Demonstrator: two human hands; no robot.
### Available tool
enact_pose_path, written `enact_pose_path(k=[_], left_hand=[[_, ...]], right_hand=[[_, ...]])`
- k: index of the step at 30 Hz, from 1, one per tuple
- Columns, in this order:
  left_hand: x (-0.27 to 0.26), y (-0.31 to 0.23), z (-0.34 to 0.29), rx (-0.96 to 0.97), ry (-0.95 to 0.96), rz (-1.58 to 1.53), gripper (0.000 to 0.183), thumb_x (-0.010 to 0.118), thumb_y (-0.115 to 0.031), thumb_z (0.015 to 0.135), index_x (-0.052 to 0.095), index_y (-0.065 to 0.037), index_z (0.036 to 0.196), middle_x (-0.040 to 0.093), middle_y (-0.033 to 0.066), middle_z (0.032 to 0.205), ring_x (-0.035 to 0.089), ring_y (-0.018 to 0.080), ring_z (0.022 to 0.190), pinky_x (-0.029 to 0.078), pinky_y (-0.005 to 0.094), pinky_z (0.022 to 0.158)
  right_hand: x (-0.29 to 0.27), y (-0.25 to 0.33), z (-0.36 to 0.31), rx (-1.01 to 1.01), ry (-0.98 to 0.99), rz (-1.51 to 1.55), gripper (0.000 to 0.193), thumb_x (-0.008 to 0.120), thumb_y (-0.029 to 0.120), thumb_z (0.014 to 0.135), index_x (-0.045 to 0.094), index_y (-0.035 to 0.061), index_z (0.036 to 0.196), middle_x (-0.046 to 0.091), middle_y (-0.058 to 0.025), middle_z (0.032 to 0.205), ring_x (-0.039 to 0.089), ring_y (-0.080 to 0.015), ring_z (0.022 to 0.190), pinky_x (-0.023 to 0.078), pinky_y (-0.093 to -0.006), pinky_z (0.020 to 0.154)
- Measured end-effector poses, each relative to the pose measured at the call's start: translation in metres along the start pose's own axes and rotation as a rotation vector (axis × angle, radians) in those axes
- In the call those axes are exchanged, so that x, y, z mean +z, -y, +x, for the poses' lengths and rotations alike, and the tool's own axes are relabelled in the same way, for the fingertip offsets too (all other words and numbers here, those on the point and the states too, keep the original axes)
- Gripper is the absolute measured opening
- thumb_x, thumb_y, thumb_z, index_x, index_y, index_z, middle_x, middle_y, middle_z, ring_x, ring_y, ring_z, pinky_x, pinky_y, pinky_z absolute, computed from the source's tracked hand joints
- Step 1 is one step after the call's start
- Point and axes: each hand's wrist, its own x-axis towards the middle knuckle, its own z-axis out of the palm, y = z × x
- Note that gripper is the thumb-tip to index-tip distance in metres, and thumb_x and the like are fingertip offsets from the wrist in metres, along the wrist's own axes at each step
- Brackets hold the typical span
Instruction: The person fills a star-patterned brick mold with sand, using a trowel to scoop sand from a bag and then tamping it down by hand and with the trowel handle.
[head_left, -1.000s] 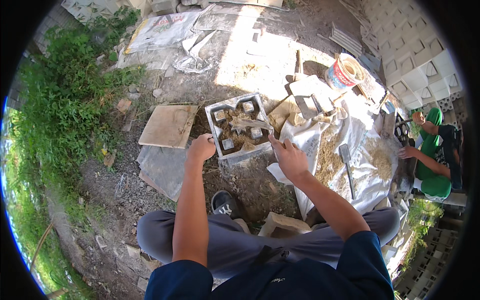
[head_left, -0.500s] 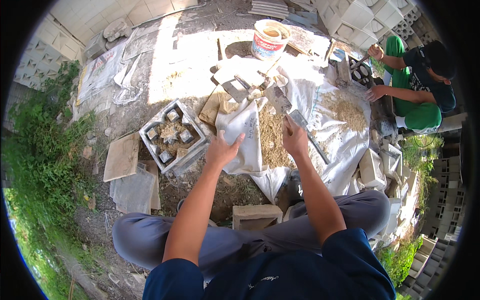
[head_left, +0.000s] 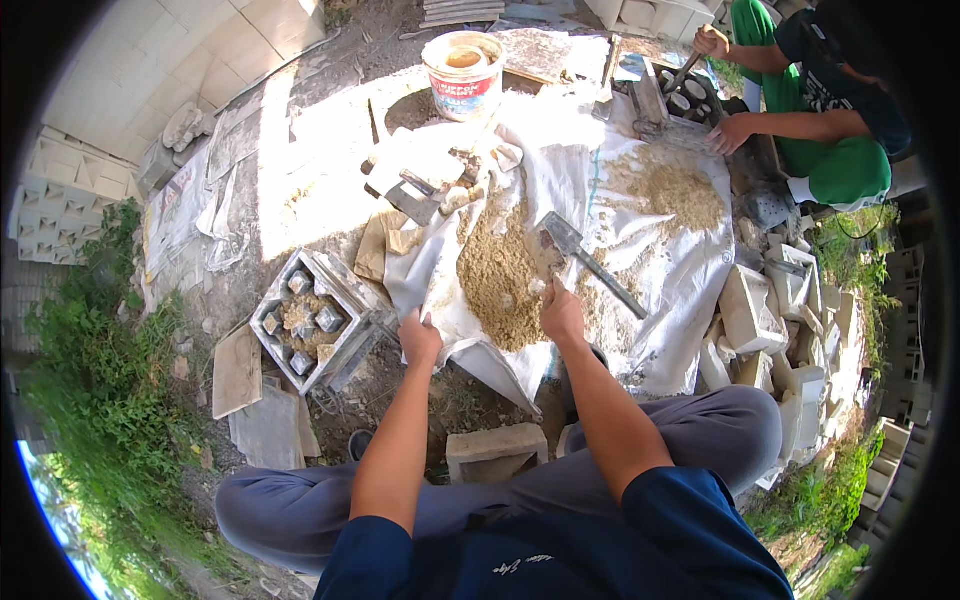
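My left hand [head_left: 421, 340] is closed on the near left edge of a white woven sack [head_left: 425, 268] spread on the ground. A heap of damp sandy mix [head_left: 497, 275] lies on this sack. My right hand [head_left: 562, 313] grips a trowel, its grey blade [head_left: 545, 251] pointing away from me at the heap's right side. Just right of the blade lies a flat metal tool with a long handle [head_left: 612, 284]. To the left of my left hand sits a square mould [head_left: 345, 355] with raised studs, partly filled with the mix.
A paint bucket [head_left: 465, 90] stands at the back. Small tools [head_left: 413, 198] lie beyond the heap. Flat slabs [head_left: 237, 372] rest at left, pale blocks [head_left: 750, 305] at right. A hollow block [head_left: 497, 443] sits between my legs. A co-worker [head_left: 830, 120] handles another mould at far right.
My left hand has gone from open over the sack to closed on its edge. My right hand has drawn the trowel nearer to me. The head view has shifted.
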Motion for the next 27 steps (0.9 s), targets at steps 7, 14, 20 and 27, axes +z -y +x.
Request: enact_pose_path(k=[7, 14, 20, 27], left_hand=[[-0.010, -0.028, -0.018, 0.188, -0.081, -0.149, 0.018, 0.057, -0.011, 0.097, 0.068, 0.003, 0.101, 0.064, 0.0297, 0.079, 0.061, 0.0495, 0.077, 0.046, 0.0499, 0.067], [-0.007, -0.047, -0.015, 0.166, 0.013, -0.088, 0.020, 0.057, -0.006, 0.094, 0.068, 0.002, 0.109, 0.066, 0.0297, 0.085, 0.062, 0.0493, 0.085, 0.048, 0.0500, 0.070], [-0.006, -0.031, -0.025, 0.235, 0.021, -0.064, 0.026, 0.058, -0.005, 0.093, 0.069, -0.003, 0.116, 0.068, 0.0277, 0.091, 0.063, 0.0489, 0.090, 0.050, 0.0513, 0.076], [-0.020, -0.027, -0.029, 0.182, 0.032, 0.020, 0.028, 0.057, -0.027, 0.100, 0.071, -0.009, 0.115, 0.071, 0.0238, 0.095, 0.066, 0.0441, 0.093, 0.052, 0.0503, 0.077]], right_hand=[[0.042, 0.014, -0.018, -0.068, 0.008, 0.171, 0.037, 0.050, 0.017, 0.098, 0.059, -0.0020, 0.128, 0.064, -0.0371, 0.090, 0.064, -0.0532, 0.089, 0.051, -0.0569, 0.079], [0.062, 0.019, -0.041, -0.121, 0.081, 0.262, 0.021, 0.053, 0.017, 0.097, 0.063, -0.0007, 0.103, 0.064, -0.0305, 0.081, 0.064, -0.0501, 0.081, 0.049, -0.0545, 0.071], [0.038, 0.034, -0.037, 0.100, 0.419, 0.462, 0.036, 0.062, 0.032, 0.099, 0.065, 0.0040, 0.122, 0.061, -0.0102, 0.062, 0.056, -0.0170, 0.050, 0.046, -0.0382, 0.049], [0.023, 0.027, -0.032, 0.166, 0.482, 0.568, 0.043, 0.061, 0.033, 0.100, 0.062, 0.0020, 0.129, 0.055, -0.0023, 0.063, 0.054, -0.0132, 0.046, 0.044, -0.0316, 0.041]])
